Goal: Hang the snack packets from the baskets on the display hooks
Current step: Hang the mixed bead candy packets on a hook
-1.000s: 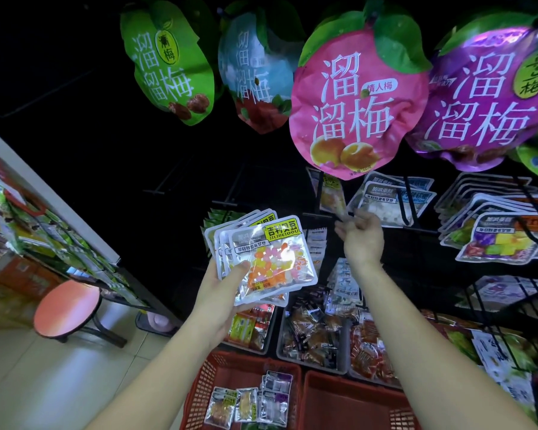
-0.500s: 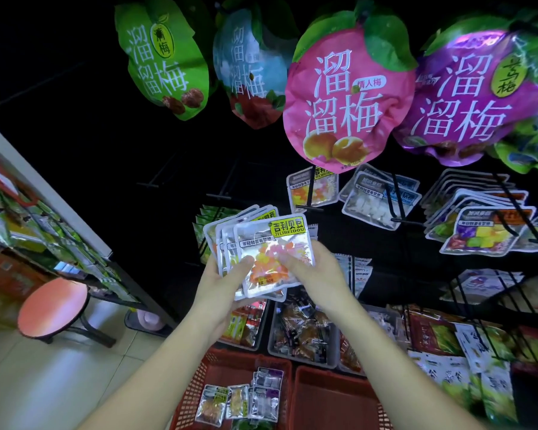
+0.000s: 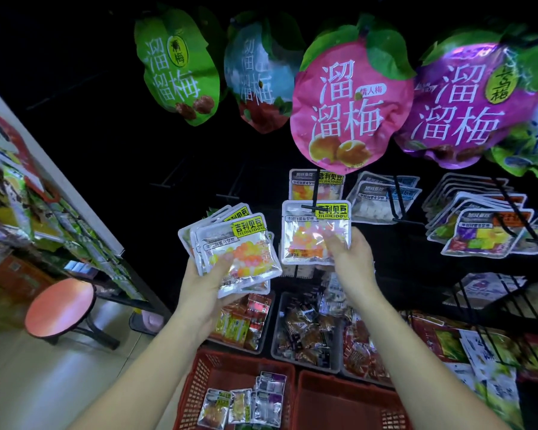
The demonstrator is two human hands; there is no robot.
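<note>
My left hand (image 3: 210, 282) grips a fanned stack of clear candy packets (image 3: 235, 248) with yellow-green labels, held at mid-frame. My right hand (image 3: 348, 252) holds a single matching packet (image 3: 308, 232) by its lower right corner, lifted up to a black display hook (image 3: 316, 193) whose tip lies across the packet's top edge. Another packet of the same kind (image 3: 316, 184) hangs on that hook behind it. A red basket (image 3: 205, 377) below holds several small packets (image 3: 243, 405).
A second red basket (image 3: 345, 401) sits to the right. Large round plum bags (image 3: 351, 103) hang overhead. More hooks with packets (image 3: 479, 231) fill the right. Grey bins of wrapped snacks (image 3: 305, 330) stand below. An orange stool (image 3: 59, 305) and a side shelf are at left.
My right hand pulled one packet off the stack and carried it up and right to the hook. My left hand kept the stack roughly in place.
</note>
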